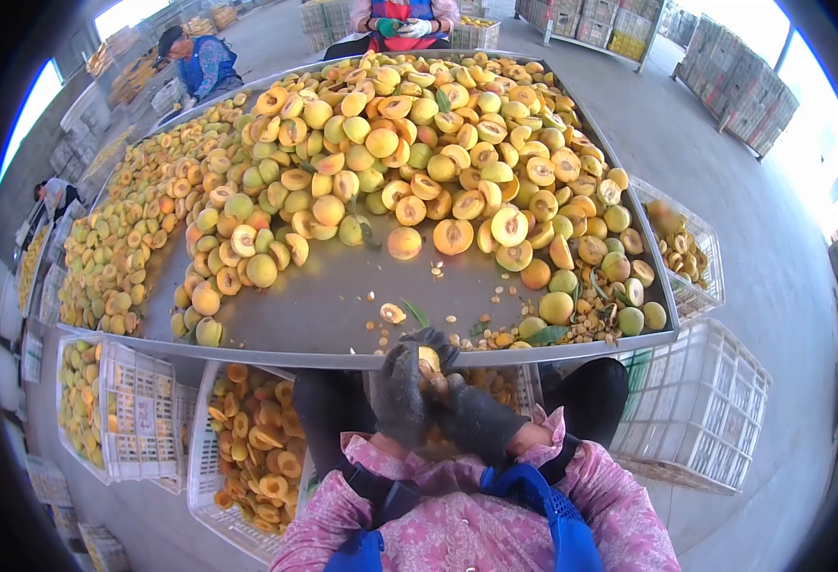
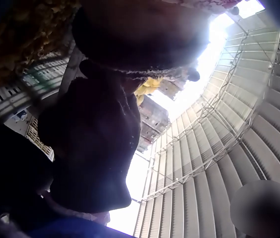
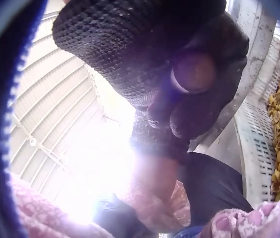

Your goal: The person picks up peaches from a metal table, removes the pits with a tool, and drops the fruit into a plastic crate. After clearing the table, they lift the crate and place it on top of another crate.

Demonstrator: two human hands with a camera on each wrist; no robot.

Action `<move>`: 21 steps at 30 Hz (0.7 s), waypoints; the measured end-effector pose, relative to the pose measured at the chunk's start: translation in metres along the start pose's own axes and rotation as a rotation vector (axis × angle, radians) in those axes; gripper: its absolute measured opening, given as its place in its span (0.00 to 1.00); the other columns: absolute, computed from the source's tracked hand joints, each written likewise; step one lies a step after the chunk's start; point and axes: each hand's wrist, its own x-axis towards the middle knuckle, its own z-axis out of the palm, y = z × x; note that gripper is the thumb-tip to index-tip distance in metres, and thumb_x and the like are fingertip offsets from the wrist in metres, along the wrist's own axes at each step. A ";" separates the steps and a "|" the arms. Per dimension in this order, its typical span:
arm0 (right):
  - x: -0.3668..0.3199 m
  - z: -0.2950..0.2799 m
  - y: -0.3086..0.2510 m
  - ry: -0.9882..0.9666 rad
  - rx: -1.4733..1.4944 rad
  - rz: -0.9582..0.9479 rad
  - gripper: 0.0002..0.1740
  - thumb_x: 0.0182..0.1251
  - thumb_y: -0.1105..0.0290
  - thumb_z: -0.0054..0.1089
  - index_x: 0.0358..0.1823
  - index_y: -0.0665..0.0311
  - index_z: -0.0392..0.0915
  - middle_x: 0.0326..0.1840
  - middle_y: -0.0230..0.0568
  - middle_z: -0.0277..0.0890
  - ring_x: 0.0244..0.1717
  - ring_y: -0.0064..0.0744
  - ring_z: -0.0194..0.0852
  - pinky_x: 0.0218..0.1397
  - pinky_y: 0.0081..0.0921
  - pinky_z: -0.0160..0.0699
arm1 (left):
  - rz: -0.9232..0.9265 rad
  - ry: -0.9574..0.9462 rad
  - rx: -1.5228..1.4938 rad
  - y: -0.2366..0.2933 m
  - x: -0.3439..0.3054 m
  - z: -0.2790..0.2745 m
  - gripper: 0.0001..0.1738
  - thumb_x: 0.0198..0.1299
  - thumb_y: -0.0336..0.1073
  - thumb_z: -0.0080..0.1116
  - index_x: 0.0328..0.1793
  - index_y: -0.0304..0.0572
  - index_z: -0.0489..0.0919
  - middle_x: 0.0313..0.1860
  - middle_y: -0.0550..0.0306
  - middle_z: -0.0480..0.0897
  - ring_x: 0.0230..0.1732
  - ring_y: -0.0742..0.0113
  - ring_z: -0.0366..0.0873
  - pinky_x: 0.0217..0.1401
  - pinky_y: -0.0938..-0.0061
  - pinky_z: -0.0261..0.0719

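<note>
In dark gloves, the left hand [image 1: 403, 396] and the right hand [image 1: 481, 418] meet just below the table's near edge. Between them they grip a peach-like fruit [image 1: 428, 360], its pale yellow top showing. Fingers of both hands curl round it and hide most of it. In the right wrist view the fruit [image 3: 195, 73] appears as a round shape among dark glove fingers. The left wrist view shows the gloves mostly in shadow. A grey metal table [image 1: 323, 310] holds a large heap of halved and whole fruits [image 1: 381, 143].
Pits [image 1: 590, 319] and leaves lie near the table's right front corner. A crate of halves [image 1: 257, 448] stands beside the left leg, a white crate [image 1: 695, 405] at the right. Two people [image 1: 211, 69] [image 1: 409, 21] are at the table's far side and left.
</note>
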 end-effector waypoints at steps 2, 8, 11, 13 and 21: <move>0.001 0.003 0.003 0.008 0.045 0.002 0.23 0.60 0.70 0.53 0.58 0.69 0.69 0.40 0.61 0.74 0.35 0.60 0.76 0.37 0.48 0.74 | -0.125 0.083 -0.386 -0.001 -0.001 0.010 0.19 0.71 0.33 0.44 0.63 0.28 0.68 0.57 0.44 0.76 0.56 0.56 0.77 0.65 0.63 0.75; -0.001 -0.024 -0.021 -0.080 0.051 0.108 0.21 0.60 0.70 0.52 0.55 0.66 0.70 0.39 0.60 0.75 0.37 0.63 0.76 0.40 0.49 0.74 | -0.657 0.066 -1.322 0.009 0.011 -0.007 0.20 0.70 0.40 0.42 0.56 0.31 0.75 0.51 0.47 0.80 0.50 0.58 0.79 0.57 0.66 0.79; 0.003 -0.018 -0.024 -0.127 0.097 0.240 0.20 0.60 0.69 0.53 0.53 0.66 0.71 0.39 0.61 0.76 0.39 0.62 0.76 0.42 0.48 0.75 | -0.622 0.009 -1.118 -0.035 -0.002 0.003 0.20 0.70 0.41 0.44 0.56 0.32 0.75 0.51 0.48 0.79 0.49 0.58 0.80 0.55 0.67 0.80; 0.001 -0.005 -0.013 -0.100 0.081 0.116 0.19 0.60 0.69 0.53 0.52 0.67 0.71 0.39 0.62 0.76 0.39 0.61 0.76 0.42 0.46 0.75 | -0.549 0.040 -0.946 -0.033 -0.004 0.005 0.19 0.69 0.40 0.45 0.56 0.33 0.74 0.51 0.48 0.79 0.48 0.58 0.80 0.54 0.67 0.80; 0.005 0.014 -0.002 -0.108 0.487 -0.068 0.15 0.65 0.68 0.54 0.50 0.67 0.71 0.32 0.44 0.75 0.30 0.39 0.76 0.32 0.33 0.75 | -0.299 0.122 -0.693 -0.014 -0.008 0.001 0.24 0.72 0.50 0.42 0.59 0.35 0.70 0.53 0.46 0.77 0.51 0.54 0.78 0.57 0.58 0.80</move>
